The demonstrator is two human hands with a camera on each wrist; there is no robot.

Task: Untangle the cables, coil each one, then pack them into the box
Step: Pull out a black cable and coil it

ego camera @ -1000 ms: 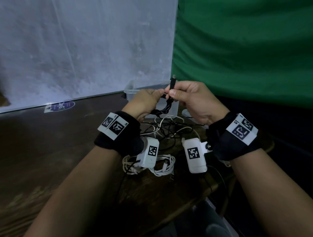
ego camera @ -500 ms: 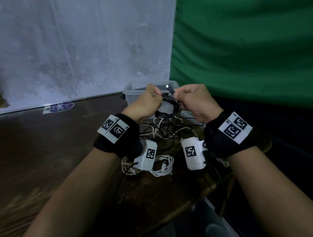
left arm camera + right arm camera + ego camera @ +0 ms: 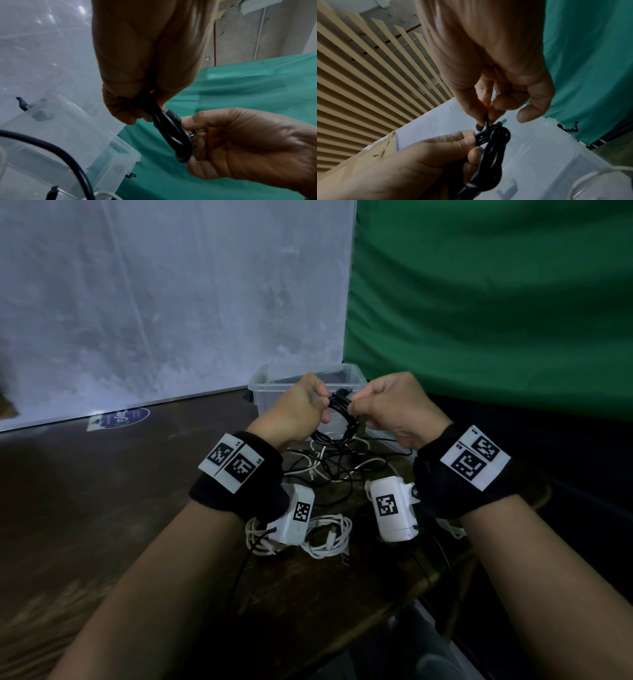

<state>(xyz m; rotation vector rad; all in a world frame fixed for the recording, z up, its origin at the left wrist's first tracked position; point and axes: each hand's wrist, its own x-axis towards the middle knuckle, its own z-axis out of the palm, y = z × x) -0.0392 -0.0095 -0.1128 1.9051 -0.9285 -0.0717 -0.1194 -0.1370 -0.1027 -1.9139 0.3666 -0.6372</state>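
Note:
I hold a coiled black cable (image 3: pixel 337 419) in the air between both hands, just in front of the clear plastic box (image 3: pixel 270 386). My left hand (image 3: pixel 298 412) grips the coil's left side (image 3: pixel 164 121). My right hand (image 3: pixel 387 409) pinches the cable's free end (image 3: pixel 486 121) between thumb and forefinger at the top of the coil. A small metal plug tip (image 3: pixel 504 120) pokes out beside the coil. The box (image 3: pixel 68 135) stands open with little showing inside it.
Below my hands a tangle of black and white cables (image 3: pixel 335 470) lies on the dark wooden table (image 3: pixel 102 508). Two white coiled cables (image 3: pixel 325 537) lie nearer me. A white panel and a green cloth (image 3: pixel 496 302) stand behind the box. The table's edge runs at the right.
The plug end that stood up above my right hand has been brought down onto the coil. Both hands have drawn closer together and moved slightly toward the box.

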